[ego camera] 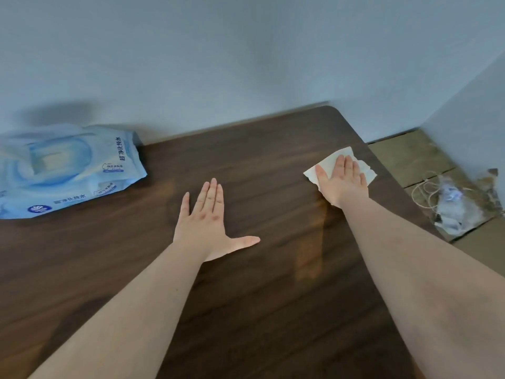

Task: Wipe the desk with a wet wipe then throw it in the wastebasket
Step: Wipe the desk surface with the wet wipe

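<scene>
While the left hand (207, 222) lay flat (fingers spread) on the desk (259, 296), the right hand (343, 181), open-palmed, pressed the wipe (332, 161) beneath it.

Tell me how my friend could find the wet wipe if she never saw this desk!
Start at the dark brown wooden desk against the pale wall and go to its far right corner. There the right hand presses flat on a thin white wet wipe. It is the only white sheet on the desk; the big blue pack of wipes lies far away at the left.
</scene>
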Available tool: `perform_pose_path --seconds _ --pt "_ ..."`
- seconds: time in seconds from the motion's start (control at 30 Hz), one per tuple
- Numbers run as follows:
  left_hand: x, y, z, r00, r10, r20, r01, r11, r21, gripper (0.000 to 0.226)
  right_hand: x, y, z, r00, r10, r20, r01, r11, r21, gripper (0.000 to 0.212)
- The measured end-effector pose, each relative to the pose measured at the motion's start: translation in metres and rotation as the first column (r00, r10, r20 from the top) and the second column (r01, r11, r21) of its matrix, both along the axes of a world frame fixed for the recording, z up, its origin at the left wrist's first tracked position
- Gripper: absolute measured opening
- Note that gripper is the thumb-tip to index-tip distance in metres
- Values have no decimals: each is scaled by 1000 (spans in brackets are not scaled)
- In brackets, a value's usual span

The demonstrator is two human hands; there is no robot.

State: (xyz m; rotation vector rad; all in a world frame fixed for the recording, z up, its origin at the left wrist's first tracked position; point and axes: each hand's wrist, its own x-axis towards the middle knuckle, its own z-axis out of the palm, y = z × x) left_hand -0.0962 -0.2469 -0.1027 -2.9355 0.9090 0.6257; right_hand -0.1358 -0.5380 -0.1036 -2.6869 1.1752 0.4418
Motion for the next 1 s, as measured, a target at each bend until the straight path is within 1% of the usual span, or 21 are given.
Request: perform_pose_path --seconds 0.1,0.17,0.3,0.4,0.5,0.6,0.67,0.8,1.0 --pt "0 0 -1 1000 4 14 -4 1000 -10 131 -3 9 -1 999 -29 -12 29 1000 -2 77" --pt "-2 -1 0 1000 3 6 -3 1000 -18 131 -8 22 0 1000 0 -22 0 1000 11 77" --pt "-8 11 4 999 34 -35 -36 998 -44 128 -9 65 2 978 205 -38 -204 979 28 75" --pt "-15 51 8 991 126 -45 -127 992 -18 127 3 118 5 929 369 -35 -366 928 72 74" --pt "-16 116 14 968 243 -66 -244 970 0 126 18 194 7 834 552 -5 -549 829 109 75" --pt "-24 199 22 937 345 -43 -346 938 -17 127 27 285 4 686 727 35 -723 676 142 76" --pt "-38 257 24 904 428 4 -428 904 3 129 34 345 1 598 799 69 -797 584 153 75" --pt "-72 356 23 790 612 20 -612 788 64 135 47 437 2 498 862 90 -865 487 126 75" --pt "-112 455 18 623 782 33 -781 618 90 139 65 534 2 384 920 75 -920 375 116 75"
